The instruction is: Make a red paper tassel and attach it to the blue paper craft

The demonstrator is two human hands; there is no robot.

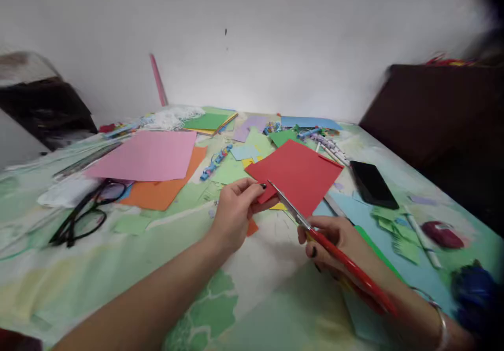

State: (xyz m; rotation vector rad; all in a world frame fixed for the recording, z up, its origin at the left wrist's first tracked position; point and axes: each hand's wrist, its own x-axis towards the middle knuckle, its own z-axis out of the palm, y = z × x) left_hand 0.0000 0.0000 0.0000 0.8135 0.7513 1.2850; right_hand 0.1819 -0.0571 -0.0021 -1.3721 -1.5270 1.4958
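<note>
My left hand (234,212) pinches the near left corner of a red sheet of paper (297,172) between thumb and fingers. The sheet is held above the table, and a narrow strip at its right edge looks folded or cut. In my right hand (334,240) is a pair of scissors (350,264) with red handles. Their blades point up and left, meeting the red paper close beside my left thumb. Whether the blades are fully closed is hard to see. An orange paper scrap (252,228) lies below my left hand.
Pink paper (145,156) over orange paper (157,193) lies left, near black glasses (84,222). A black phone (373,184), green scraps (397,230), a white marker (423,240) and a dark red object (442,234) are right. Behind stands a green sheet stack (208,121) against the wall side.
</note>
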